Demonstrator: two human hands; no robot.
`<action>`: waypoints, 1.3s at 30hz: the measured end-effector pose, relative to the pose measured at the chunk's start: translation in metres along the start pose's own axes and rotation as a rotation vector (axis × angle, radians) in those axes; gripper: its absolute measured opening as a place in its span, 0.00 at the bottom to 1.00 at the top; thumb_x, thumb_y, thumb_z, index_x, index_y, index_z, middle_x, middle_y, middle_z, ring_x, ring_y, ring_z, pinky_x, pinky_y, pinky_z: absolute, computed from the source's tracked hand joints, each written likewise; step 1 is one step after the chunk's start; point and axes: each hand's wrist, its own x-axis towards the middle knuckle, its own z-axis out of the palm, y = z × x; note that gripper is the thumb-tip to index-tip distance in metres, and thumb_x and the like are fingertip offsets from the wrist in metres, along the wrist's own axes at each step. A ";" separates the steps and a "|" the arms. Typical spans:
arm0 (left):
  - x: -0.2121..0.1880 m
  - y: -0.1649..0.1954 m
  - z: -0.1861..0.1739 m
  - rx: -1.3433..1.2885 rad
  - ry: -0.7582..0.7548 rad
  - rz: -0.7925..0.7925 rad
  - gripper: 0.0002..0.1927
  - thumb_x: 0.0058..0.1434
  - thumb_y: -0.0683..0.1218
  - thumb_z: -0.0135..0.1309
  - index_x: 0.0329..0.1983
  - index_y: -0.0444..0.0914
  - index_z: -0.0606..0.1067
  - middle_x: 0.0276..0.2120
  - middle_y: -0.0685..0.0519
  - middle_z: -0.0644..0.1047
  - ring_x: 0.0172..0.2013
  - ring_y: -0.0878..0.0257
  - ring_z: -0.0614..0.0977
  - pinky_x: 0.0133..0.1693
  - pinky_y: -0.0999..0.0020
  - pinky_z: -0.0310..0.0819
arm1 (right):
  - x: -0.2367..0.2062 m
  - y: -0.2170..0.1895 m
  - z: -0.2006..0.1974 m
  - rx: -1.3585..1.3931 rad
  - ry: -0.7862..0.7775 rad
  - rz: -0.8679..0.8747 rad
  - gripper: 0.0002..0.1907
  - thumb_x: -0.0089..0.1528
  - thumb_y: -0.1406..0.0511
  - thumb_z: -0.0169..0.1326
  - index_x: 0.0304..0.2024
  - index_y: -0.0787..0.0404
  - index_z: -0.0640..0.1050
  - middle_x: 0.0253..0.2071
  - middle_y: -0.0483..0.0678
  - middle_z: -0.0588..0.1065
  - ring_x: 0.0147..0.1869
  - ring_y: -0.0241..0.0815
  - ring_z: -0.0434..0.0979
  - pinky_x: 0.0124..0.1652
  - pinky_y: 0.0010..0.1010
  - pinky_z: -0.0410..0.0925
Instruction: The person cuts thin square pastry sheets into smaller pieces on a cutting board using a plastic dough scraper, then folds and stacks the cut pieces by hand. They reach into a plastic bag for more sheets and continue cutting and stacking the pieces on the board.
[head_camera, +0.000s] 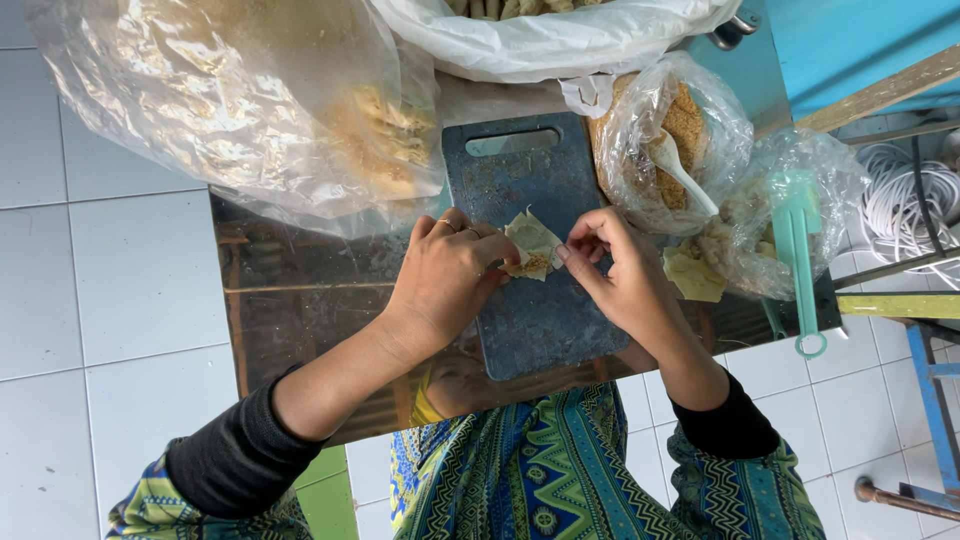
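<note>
From my remote seat, looking down through the head camera: white floor tiles (110, 270) fill the left edge, open and free beside the low reflective table (290, 300). A big clear bag of pale crackers (240, 100) slumps over the table's upper left corner, its lower fold hanging just above my left hand (445, 275). That hand, in a black sleeve, rests over the left edge of the dark blue cutting board (535, 300), its fingers drawn together and pinched on the left side of a small folded dough wrapper (532, 245). The wrapper is held just above the upper middle of the board, between both hands, with brownish filling showing at its lower corner. The board's lower half lies bare, the only open working patch on the table. My right hand (620, 270) meets the wrapper from the right, thumb and forefinger closed on its edge, the other fingers curled. Crowding the board's right edge are a clear bag of brown crumbs with a white spoon (680, 170) in it, then a second bag of pale wrappers (790, 210) with a mint-green plastic tool (798, 250) lying across it, the tool's looped end hanging past the table's near edge. A blue metal frame (935, 370) closes the far right.
</note>
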 end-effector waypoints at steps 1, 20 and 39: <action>0.000 0.000 0.000 -0.003 0.009 0.009 0.11 0.50 0.43 0.67 0.36 0.48 0.80 0.41 0.61 0.82 0.45 0.56 0.77 0.48 0.56 0.65 | -0.001 0.000 0.001 0.017 0.011 -0.001 0.11 0.66 0.69 0.60 0.46 0.66 0.71 0.37 0.47 0.77 0.39 0.34 0.78 0.40 0.25 0.70; 0.003 -0.005 0.021 -0.101 0.121 -0.048 0.05 0.66 0.44 0.56 0.40 0.39 0.73 0.33 0.48 0.81 0.39 0.49 0.82 0.44 0.53 0.70 | -0.001 -0.003 0.008 -0.076 -0.124 -0.198 0.20 0.61 0.66 0.64 0.50 0.65 0.71 0.44 0.53 0.74 0.44 0.45 0.79 0.42 0.32 0.72; -0.002 -0.009 0.028 0.085 0.161 0.138 0.07 0.60 0.46 0.58 0.38 0.39 0.77 0.39 0.50 0.77 0.44 0.52 0.78 0.46 0.57 0.71 | 0.004 0.013 0.016 -0.307 -0.022 -0.456 0.11 0.61 0.74 0.62 0.46 0.69 0.77 0.46 0.53 0.73 0.50 0.50 0.76 0.49 0.39 0.72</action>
